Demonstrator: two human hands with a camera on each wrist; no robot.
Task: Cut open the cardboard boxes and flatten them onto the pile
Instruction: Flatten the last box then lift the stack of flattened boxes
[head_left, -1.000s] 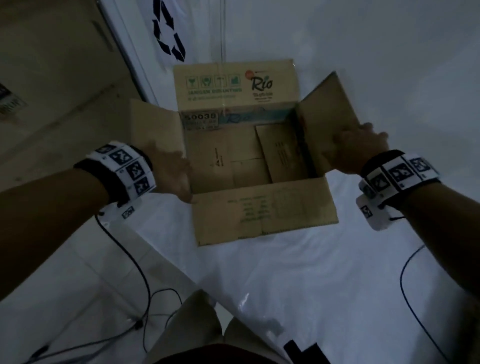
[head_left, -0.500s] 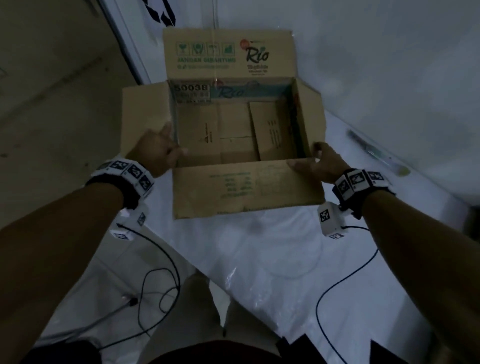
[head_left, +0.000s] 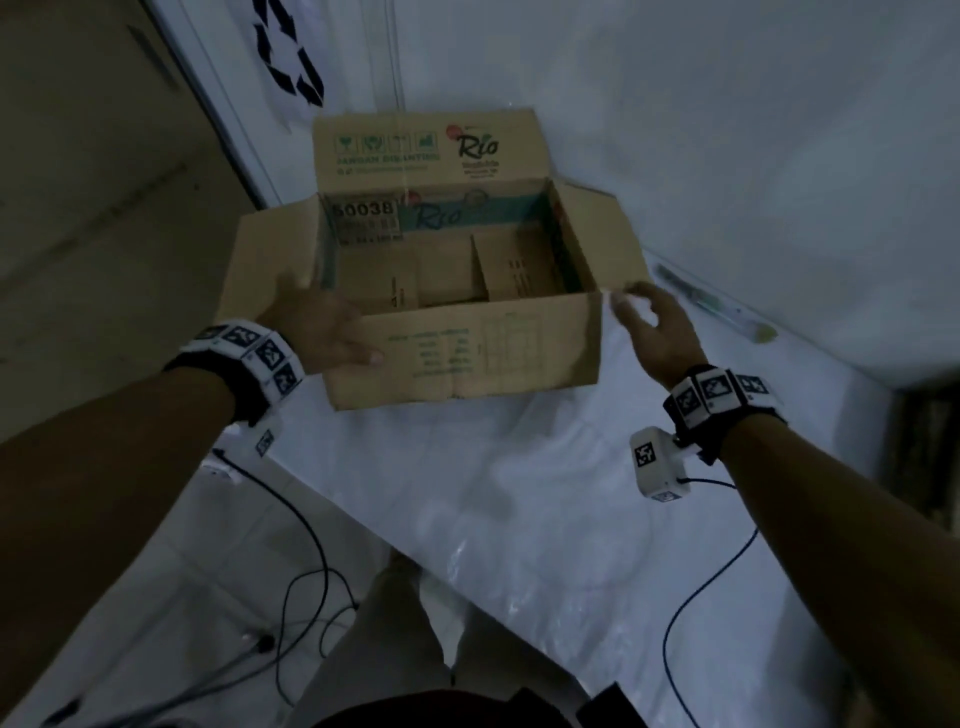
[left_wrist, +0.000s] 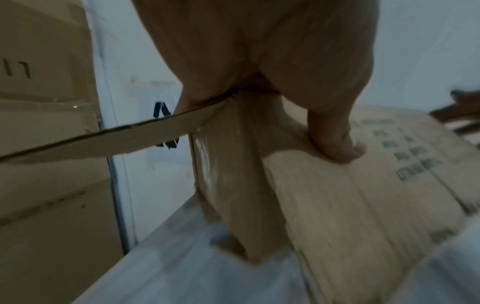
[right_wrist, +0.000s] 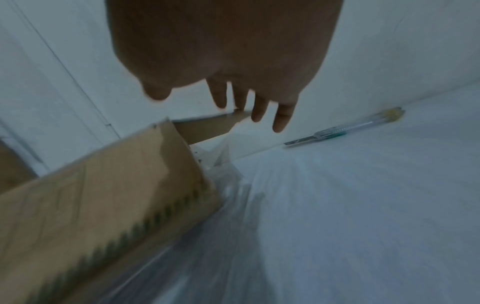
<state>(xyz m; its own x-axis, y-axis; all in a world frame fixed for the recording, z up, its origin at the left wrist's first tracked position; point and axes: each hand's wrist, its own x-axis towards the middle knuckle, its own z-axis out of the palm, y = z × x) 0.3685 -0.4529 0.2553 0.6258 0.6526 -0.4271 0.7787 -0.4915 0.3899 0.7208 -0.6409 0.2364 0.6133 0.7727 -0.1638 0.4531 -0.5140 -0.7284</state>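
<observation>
Right hand (head_left: 657, 332) off box (head_left: 457, 291) since 0.5 s ago, fingers spread, empty; left hand (head_left: 322, 338) still grips near-left corner. Top flaps open, flattening pending.

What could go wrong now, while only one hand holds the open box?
1. Only the left hand grips the Rio cardboard box at its near left corner; the right hand is open beside it, so the box may tip or slide.
2. The utility knife lies with its blade out near the right hand, which might brush it.
</observation>
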